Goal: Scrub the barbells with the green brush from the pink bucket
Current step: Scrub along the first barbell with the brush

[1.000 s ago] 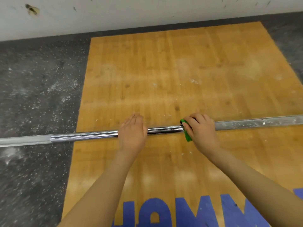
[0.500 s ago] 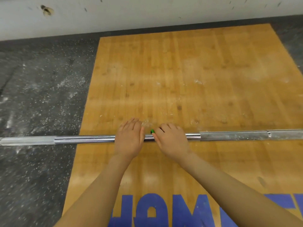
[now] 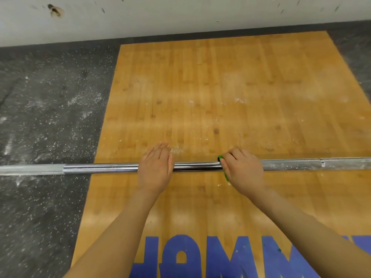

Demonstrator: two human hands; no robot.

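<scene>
A long steel barbell lies across the floor from left to right, shiny in the middle and chalky grey towards both ends. My left hand rests flat on the bar with straight fingers. To its right, my right hand grips the green brush and holds it down on the bar. Only a thin green edge of the brush shows past my fingers. The pink bucket is not in view.
The bar crosses a wooden lifting platform with blue lettering at its near edge. Dark rubber flooring speckled with white chalk lies to the left. A white wall runs along the far side.
My right hand slid the brush left along the bar until it was next to my left hand, then back to the right. My left hand stayed on the bar.
</scene>
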